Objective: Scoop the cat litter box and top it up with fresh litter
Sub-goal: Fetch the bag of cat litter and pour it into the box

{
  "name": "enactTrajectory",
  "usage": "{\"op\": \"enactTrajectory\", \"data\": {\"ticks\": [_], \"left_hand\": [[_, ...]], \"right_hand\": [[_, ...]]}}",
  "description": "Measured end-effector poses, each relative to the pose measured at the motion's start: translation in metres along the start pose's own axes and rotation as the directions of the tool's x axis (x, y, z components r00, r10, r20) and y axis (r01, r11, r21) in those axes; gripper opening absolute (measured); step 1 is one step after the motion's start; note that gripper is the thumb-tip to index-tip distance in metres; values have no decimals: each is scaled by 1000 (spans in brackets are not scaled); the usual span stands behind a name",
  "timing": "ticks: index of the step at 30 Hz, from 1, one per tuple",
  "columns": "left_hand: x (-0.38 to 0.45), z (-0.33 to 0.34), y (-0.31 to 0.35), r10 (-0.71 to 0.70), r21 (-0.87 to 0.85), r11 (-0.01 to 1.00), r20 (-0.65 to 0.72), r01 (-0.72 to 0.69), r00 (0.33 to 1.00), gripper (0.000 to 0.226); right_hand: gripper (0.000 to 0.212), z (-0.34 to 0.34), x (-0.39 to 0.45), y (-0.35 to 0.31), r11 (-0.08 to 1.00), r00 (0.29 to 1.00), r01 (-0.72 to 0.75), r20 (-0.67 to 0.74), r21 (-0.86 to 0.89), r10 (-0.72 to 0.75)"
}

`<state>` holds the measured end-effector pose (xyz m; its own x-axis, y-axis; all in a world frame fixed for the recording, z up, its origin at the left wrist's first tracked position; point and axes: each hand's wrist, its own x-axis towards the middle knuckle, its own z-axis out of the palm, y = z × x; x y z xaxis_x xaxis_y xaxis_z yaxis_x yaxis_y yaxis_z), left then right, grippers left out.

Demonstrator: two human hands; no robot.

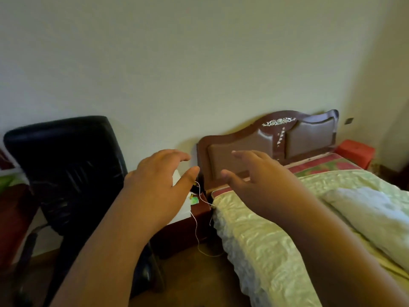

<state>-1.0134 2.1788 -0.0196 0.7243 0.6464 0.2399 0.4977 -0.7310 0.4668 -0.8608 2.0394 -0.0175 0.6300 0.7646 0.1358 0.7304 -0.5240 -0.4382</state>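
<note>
No litter box, scoop or litter bag shows in the head view. My left hand (159, 180) is stretched out in front of me, fingers spread and curved, holding nothing. My right hand (259, 180) is raised beside it, fingers apart, also empty. Both hands hover in the air in front of the gap between a black chair and a bed, touching nothing.
A black office chair (66, 173) stands at the left. A bed with a pale green quilt (276, 240) and a brown headboard (276, 138) fills the right. Between them is a dark red nightstand (199, 218) with a white cable. A red box (355, 151) sits far right.
</note>
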Motion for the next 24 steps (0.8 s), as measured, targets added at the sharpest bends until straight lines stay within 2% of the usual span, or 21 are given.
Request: {"op": "enactTrajectory", "data": {"ticks": [6,12,15,19,24], "left_hand": [[11,-3,-19,172,-61,984,83,-167,982,51],[10,24,12,420,-173,902,143,-395,896,47],[-8,40,57,560,-224,826,220,-517,799,44],[-42,57,125,728,-299,685,264,-664,632,44],[-109,75,216,863,-434,506,271,-746,427,50]], "right_hand": [[64,3,-29,-13,984,976,-178,-126,3,177],[65,-8,-90,-1,902,883,-429,-231,-42,409],[64,-25,-139,14,816,788,-576,-292,-41,542],[63,-53,-218,38,688,628,-726,-401,9,667],[62,-84,-330,61,516,415,-853,-492,82,765]]}}
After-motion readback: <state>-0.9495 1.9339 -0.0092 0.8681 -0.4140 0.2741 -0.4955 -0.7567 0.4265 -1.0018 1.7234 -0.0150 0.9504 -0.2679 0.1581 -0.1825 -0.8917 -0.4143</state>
